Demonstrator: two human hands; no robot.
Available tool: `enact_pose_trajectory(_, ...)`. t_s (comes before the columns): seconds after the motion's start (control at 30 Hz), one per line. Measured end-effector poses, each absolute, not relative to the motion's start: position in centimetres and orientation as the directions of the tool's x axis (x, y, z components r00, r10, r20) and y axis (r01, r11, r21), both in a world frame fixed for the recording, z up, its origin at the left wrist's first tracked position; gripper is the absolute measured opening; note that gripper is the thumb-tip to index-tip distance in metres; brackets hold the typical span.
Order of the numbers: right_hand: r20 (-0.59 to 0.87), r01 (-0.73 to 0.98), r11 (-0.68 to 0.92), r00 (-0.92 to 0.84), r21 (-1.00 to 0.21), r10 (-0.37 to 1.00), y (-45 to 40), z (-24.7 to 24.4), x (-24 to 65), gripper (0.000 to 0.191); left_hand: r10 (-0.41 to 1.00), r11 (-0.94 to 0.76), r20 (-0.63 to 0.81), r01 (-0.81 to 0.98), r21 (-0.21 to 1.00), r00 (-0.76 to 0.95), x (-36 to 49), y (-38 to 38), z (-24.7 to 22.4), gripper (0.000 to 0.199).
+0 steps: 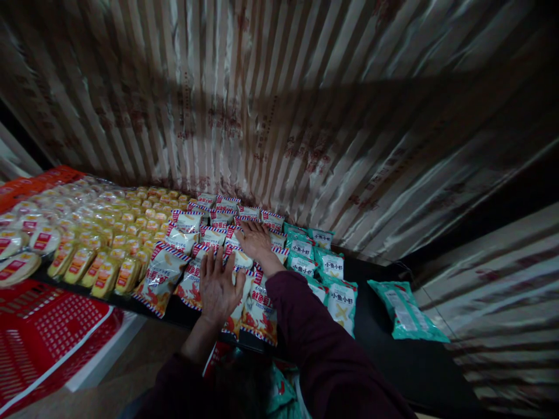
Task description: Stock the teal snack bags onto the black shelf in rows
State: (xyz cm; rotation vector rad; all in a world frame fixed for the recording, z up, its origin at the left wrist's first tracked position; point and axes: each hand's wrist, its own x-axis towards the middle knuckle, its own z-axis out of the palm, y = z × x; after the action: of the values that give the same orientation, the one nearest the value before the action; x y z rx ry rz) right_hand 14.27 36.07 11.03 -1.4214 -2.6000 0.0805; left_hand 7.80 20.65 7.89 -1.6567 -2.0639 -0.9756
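My left hand point(217, 291) lies with fingers stretched over the front rows of white snack bags point(262, 311) with red and blue striped edges. Farther back, my right hand point(257, 241) rests flat, fingers spread, on bags of the same kind. Both hands seem to touch the tops of the bags, and neither grips one. A front bag point(161, 278) left of my hands leans on its neighbours. To the right of my right hand stand several teal snack bags point(342, 302) in rows. My fingers hide parts of the bags beneath them.
Yellow wrapped cakes point(106, 277) and round pale packs point(45, 238) fill the left of the black table point(388, 361). One teal bag point(408, 311) lies apart at the right. A red basket point(48, 326) stands below left. Pleated plastic sheeting point(262, 110) hangs behind.
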Motion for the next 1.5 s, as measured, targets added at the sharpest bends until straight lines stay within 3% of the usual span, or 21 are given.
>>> enact_pose_trajectory(0.53,0.073,0.74,0.655,-0.653,-0.155,0.754,36.1,12.2,9.3,0.057,0.68,0.115,0.634,0.907,0.404,-0.368,6.2,19.7,7.8,0.043)
enact_pose_trajectory(1.1,0.033,0.725,0.673,-0.676,-0.147,0.736,36.7,11.7,9.0,0.057,0.723,0.162,0.577,0.905,0.393,-0.38,6.1,20.2,7.5,0.041)
enact_pose_trajectory(1.5,0.132,0.718,0.68,-0.667,-0.153,0.734,34.8,13.7,10.0,0.054,0.689,0.119,0.611,0.893,0.435,-0.39,5.8,19.9,7.7,0.038)
